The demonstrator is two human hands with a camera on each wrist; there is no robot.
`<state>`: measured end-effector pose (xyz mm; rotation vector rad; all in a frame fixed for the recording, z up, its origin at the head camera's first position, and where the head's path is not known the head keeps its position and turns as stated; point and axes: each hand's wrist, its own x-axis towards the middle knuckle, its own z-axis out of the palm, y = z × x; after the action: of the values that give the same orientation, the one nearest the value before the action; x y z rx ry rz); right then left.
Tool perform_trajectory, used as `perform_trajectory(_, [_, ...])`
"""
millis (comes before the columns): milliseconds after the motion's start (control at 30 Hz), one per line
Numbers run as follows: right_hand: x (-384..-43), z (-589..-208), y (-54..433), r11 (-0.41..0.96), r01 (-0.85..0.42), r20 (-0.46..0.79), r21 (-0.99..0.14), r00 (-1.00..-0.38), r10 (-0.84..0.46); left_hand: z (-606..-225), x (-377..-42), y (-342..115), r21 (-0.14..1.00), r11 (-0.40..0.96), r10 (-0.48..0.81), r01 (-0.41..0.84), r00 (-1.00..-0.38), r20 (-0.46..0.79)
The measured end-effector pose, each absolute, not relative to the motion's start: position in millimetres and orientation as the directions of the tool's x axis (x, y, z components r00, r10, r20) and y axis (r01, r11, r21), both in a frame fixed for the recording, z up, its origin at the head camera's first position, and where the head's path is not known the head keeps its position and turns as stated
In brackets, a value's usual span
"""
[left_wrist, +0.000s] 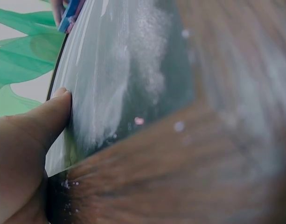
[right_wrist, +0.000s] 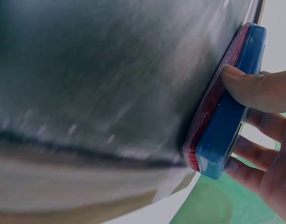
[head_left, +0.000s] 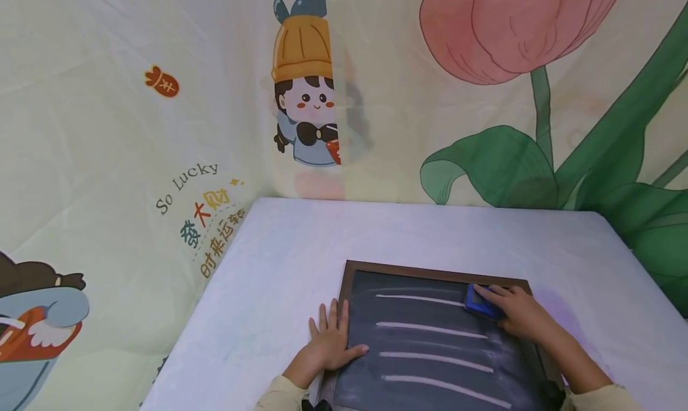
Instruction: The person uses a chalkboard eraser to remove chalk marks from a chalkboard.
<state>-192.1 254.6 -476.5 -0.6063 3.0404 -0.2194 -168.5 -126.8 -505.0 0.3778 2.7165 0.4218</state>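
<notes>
A chalkboard [head_left: 419,312] in a brown wooden frame lies on the table in the head view. Several roughly parallel white chalk lines [head_left: 432,329] run across it, with pale smears at the right. My left hand [head_left: 329,342] rests on the board's left edge, fingers spread and straight, thumb over the dark surface. Near the top right corner, my right hand [head_left: 521,312] holds a blue eraser [head_left: 480,304] at the right end of the top line. The right wrist view shows its red felt pad [right_wrist: 210,105] against the board, with the thumb and fingers on opposite sides of the blue body.
The white table [head_left: 258,297] extends to the left of and behind the board. A printed cloth [head_left: 387,100] with a large pink flower, green leaves and cartoon figures hangs behind and along the left side of the table.
</notes>
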Motion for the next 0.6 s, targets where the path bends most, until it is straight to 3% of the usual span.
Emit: perform_trajectory(600, [-214.1,-467.4,185.9,0.889,-0.448,-0.066,-0.089,-0.888,-0.454,-504.9,-170.2,-125.5,0.332,0.923,0.307,0.194,-0.892,-0.331])
